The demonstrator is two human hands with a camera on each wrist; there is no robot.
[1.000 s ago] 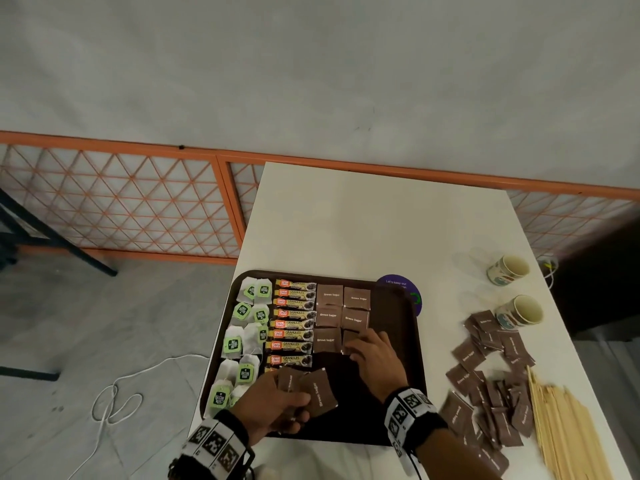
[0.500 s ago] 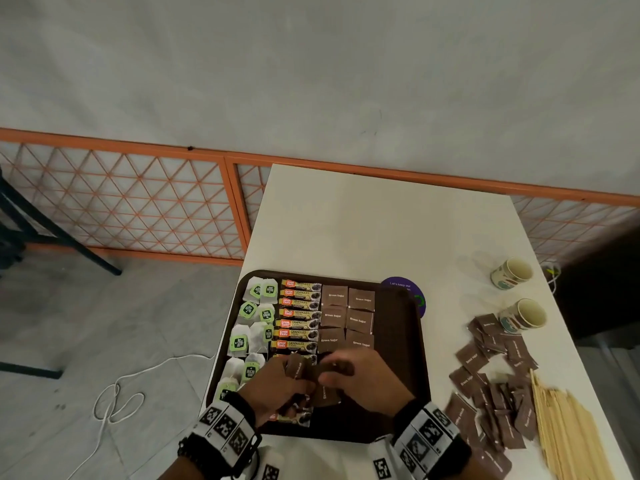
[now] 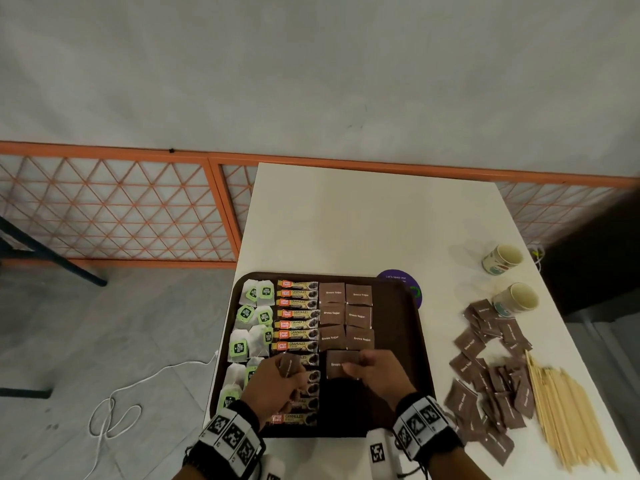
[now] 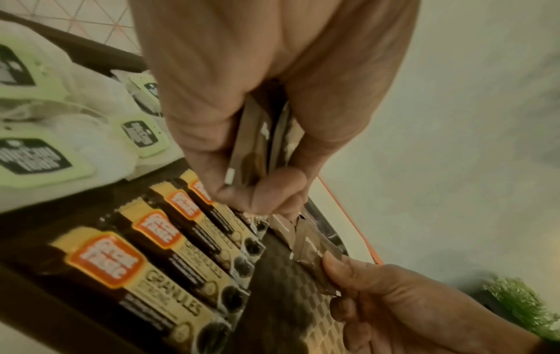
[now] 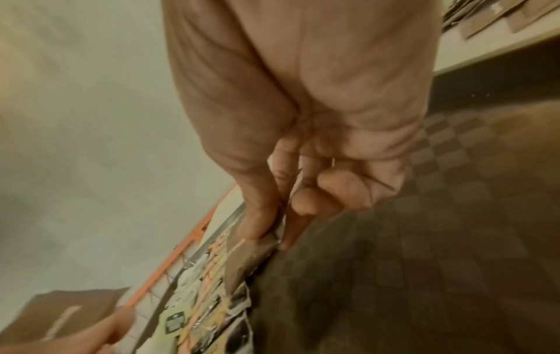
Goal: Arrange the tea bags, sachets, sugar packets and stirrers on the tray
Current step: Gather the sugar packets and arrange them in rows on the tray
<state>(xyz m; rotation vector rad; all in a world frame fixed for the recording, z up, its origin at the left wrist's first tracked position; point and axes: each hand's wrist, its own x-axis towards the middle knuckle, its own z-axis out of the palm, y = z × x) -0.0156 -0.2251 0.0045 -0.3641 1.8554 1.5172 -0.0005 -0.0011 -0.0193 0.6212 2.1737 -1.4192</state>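
Note:
A dark brown tray (image 3: 398,327) holds a column of green-tagged tea bags (image 3: 246,315), a column of coffee sachets (image 3: 298,313) and two columns of brown sugar packets (image 3: 346,315). My left hand (image 3: 277,382) grips a small stack of brown sugar packets (image 4: 260,141) above the sachets. My right hand (image 3: 374,372) pinches one brown sugar packet (image 3: 337,363) by its edge, low over the tray just below the packet rows. Loose sugar packets (image 3: 491,372) and wooden stirrers (image 3: 568,417) lie on the white table to the right.
Two paper cups (image 3: 512,299) lie on their sides at the table's right edge. A purple round coaster (image 3: 401,278) peeks from behind the tray's far right corner. The tray's right strip is bare. A white cable (image 3: 114,410) lies on the floor to the left.
My hands came together over the tray's near middle, then parted. The right hand now holds one sugar packet taken from the left hand's stack, moved to below the packet rows.

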